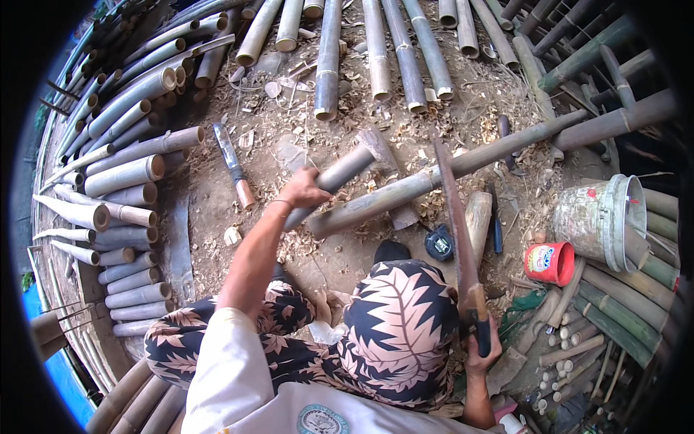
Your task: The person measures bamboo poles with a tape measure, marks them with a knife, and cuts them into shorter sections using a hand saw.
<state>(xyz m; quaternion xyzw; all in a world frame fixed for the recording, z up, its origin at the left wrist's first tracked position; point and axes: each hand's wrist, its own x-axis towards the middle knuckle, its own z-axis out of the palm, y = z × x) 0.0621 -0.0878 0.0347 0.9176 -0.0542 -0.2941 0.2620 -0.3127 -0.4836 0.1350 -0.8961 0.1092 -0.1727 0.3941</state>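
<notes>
My left hand (302, 191) grips a short bamboo section (345, 171), its far end by a wooden block (381, 150). At the lower right my right hand (483, 349) is wrapped round the dark handle of a handsaw (454, 217). The saw's long brown blade points away from me, passing in front of a long bamboo pole (405, 189). That pole slopes up to the right, and its near end lies close to the held section. A dark tape measure (439, 242) sits on the ground beneath the pole, beside a bamboo stub (477, 217).
A big knife (233, 165) lies at left, a dark-handled tool (496, 220) at right and another bladed tool (508, 145) behind the pole. A dirty white bucket (589, 226) and red tub (548, 263) stand right. Stacked bamboo (130, 173) lines the left; shavings litter the ground.
</notes>
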